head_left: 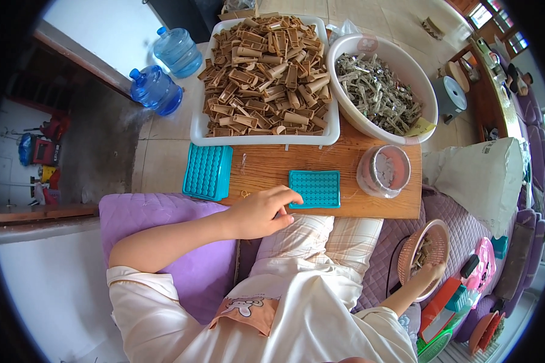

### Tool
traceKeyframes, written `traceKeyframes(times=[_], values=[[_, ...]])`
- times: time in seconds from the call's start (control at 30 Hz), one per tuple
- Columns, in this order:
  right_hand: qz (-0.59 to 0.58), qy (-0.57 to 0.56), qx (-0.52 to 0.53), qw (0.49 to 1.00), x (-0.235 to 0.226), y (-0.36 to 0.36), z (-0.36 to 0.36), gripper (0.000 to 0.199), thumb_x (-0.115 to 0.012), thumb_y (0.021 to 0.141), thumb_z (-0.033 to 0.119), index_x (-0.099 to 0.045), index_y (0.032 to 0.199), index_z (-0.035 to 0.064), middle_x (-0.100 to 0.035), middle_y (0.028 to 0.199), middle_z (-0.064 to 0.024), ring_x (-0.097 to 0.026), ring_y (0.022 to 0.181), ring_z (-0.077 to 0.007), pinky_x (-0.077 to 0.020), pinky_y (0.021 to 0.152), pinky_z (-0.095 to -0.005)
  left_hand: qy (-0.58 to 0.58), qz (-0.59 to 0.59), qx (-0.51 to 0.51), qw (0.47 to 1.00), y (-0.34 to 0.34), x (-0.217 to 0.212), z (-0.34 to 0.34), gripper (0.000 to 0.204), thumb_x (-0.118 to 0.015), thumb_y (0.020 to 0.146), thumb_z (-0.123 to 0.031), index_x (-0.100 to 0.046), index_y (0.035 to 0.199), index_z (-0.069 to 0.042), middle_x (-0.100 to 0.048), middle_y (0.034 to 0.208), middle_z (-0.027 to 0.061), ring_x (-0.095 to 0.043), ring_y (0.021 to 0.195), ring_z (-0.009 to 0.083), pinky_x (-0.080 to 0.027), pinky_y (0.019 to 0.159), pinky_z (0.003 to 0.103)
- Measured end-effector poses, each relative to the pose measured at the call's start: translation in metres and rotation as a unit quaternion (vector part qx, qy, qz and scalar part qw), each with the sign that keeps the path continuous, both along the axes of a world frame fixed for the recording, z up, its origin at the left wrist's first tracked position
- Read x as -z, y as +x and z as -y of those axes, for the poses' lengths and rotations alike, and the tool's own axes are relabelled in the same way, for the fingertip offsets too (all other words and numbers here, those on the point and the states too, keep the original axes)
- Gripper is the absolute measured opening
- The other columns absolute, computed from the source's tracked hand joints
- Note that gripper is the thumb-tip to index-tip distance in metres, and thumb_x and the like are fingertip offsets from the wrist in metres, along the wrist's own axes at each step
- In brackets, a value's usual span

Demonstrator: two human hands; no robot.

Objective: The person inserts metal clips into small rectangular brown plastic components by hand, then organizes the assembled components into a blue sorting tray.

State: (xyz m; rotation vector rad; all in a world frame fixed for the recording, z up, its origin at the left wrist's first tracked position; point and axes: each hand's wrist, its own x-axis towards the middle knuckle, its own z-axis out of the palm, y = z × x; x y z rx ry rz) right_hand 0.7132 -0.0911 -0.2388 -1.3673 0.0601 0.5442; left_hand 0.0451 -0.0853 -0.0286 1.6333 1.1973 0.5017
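Fingers half curled, the left hand (269, 212) keeps a narrow gap between thumb and forefinger; whether anything sits inside the curl, I cannot tell. Taking the single teal tray (315, 189) as the clock's centre, this hand comes in from 8 o'clock, its fingertips at the tray's near left edge. That tray lies flat on the wooden table (260, 166), close to the side nearest the person, with rows of small cells across its top.

At 4 o'clock, the right hand (429, 273) reaches over the near rim of a pink basket (445, 237) holding brownish pieces; its fingertips are too unclear to show whether it grips one.

A stack of teal trays (206, 172) stands at 9 o'clock. Toward 11 o'clock, a big white tray (266, 140) is heaped with brown trough-shaped pieces (272, 78). Around 1 o'clock, a round white basin (431, 109) holds a pile of clear, shiny pieces (375, 91). Near 3 o'clock, a clear tub (364, 175) contains pale bits (390, 169); farther out lies a white sack (478, 178).
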Motion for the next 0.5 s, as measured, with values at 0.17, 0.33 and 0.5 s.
traceKeyframes(times=[0.17,0.33,0.5], values=[[0.157,-0.067,0.026,0.985,-0.071,-0.151,-0.036,0.042,-0.046,0.074,0.002,-0.041,0.115,-0.0001,-0.049,0.102,-0.0136,-0.051,0.089,-0.0197,-0.0438,0.070,-0.0299,0.015,-0.021,0.015,1.000,-0.006,0.004,0.005,0.027,-0.053,0.077,-0.013,-0.046,0.102,-0.004,-0.050,0.099,0.0118,-0.058,0.076,0.0224,-0.046,0.070,0.033],[0.240,0.052,-0.196,0.949,-0.148,-0.282,-0.087,0.036,-0.050,0.075,0.005,-0.046,0.110,-0.0021,-0.048,0.109,-0.0130,-0.049,0.096,-0.0200,-0.0405,0.083,-0.0305,0.035,-0.041,0.022,0.998,-0.004,0.003,0.003,0.025,-0.052,0.077,-0.013,-0.047,0.101,-0.005,-0.051,0.097,0.0117,-0.057,0.076,0.0240,-0.046,0.069,0.035],[0.392,0.095,-0.568,0.717,-0.191,-0.461,-0.151,0.020,-0.050,0.082,0.006,-0.054,0.100,-0.0006,-0.056,0.095,-0.0069,-0.053,0.088,-0.0125,-0.0418,0.077,-0.0231,0.052,-0.088,0.040,0.994,-0.011,0.005,0.008,0.024,-0.052,0.078,-0.014,-0.049,0.101,-0.006,-0.052,0.097,0.0104,-0.056,0.082,0.0260,-0.046,0.071,0.035]])
